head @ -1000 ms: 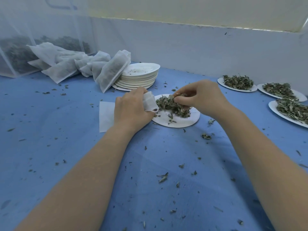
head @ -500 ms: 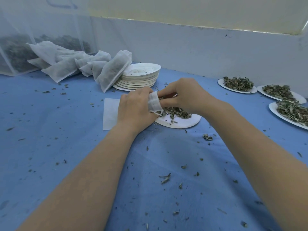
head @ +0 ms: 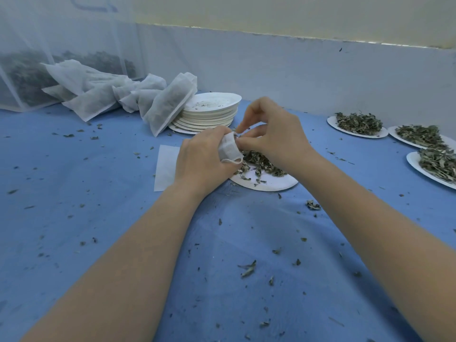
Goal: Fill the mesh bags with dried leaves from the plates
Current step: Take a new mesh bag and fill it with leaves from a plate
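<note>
Thin white mesh bag, soft and light, is gripped at its mouth by the left hand while the right hand pinches brittle dried leaves into it.

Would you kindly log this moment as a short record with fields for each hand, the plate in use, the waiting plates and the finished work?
left hand: grips the mesh bag at its mouth
right hand: pinches leaves at the bag's opening
plate in use: under both hands, partly covered with dried leaves
waiting plates: three heaped with leaves, at the right
filled bags: piled at the back left, one leaning on the empty plate stack
</note>
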